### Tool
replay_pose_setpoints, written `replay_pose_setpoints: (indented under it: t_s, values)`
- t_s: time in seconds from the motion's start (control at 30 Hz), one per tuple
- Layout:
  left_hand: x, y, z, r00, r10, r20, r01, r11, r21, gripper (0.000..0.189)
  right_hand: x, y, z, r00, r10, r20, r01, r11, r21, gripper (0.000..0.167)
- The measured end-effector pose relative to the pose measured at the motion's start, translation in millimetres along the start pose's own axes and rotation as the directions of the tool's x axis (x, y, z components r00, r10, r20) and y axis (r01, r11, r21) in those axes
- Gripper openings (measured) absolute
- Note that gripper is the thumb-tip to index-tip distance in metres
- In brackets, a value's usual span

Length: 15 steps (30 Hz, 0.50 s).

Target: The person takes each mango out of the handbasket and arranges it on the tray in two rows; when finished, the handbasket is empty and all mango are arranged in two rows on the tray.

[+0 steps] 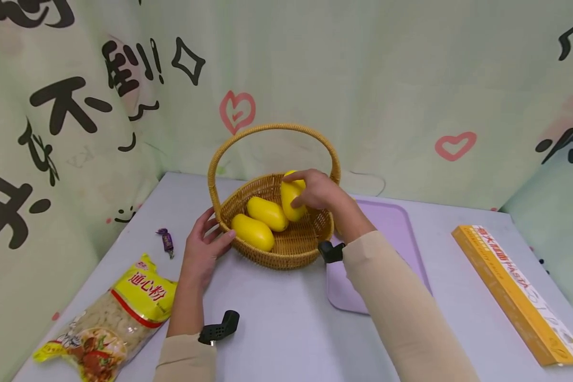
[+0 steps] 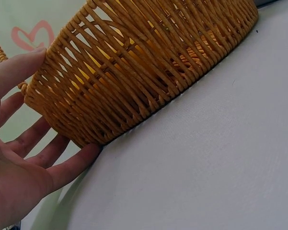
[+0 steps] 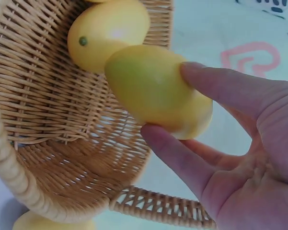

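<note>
A wicker basket [image 1: 286, 261] with a tall arched handle stands on the table. Two yellow mangoes [image 1: 253, 232] lie in its left half. My right hand [image 1: 317, 189] pinches another mango [image 3: 155, 88] between thumb and fingers, over the basket's right part; a green tint shows on its skin. At the basket's left end is my left hand [image 1: 205, 241], its thumb at the rim and its fingers [image 2: 74, 167] spread along the outer wall, gripping it. Part of one more yellow thing [image 3: 52, 223] shows outside the rim in the right wrist view.
A lilac tray [image 1: 377, 212] lies right of the basket, partly under my right forearm. On the left are a bag of pasta [image 1: 124, 323] and a small purple-wrapped candy [image 1: 166, 242]. Far right lies a long orange pasta box [image 1: 515, 297]. A printed curtain [image 1: 387, 95] hangs behind the table.
</note>
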<state>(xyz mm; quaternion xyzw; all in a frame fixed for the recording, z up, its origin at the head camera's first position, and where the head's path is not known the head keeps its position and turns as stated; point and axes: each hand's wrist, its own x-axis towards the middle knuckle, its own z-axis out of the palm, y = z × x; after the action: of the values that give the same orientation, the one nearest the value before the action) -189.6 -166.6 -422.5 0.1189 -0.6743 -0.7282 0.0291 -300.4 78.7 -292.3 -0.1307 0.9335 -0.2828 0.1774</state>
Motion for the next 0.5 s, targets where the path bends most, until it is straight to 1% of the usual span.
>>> replay_pose_setpoints:
  t_s: [0.2, 0.5]
  values:
    - [1.0, -1.3, 0.1, 1.000, -0.012, -0.007, 0.012, 1.000, 0.010, 0.081, -13.0, 0, -2, 0.997, -0.080, -0.018, 0.080, 0.997, 0.005, 0.063]
    - [0.1, -0.8, -0.3, 1.000, -0.013, -0.003, 0.013, 1.000, 0.016, 0.082, -44.0, 2, -7, 0.985, -0.171, -0.005, 0.171, 0.982, 0.079, 0.063]
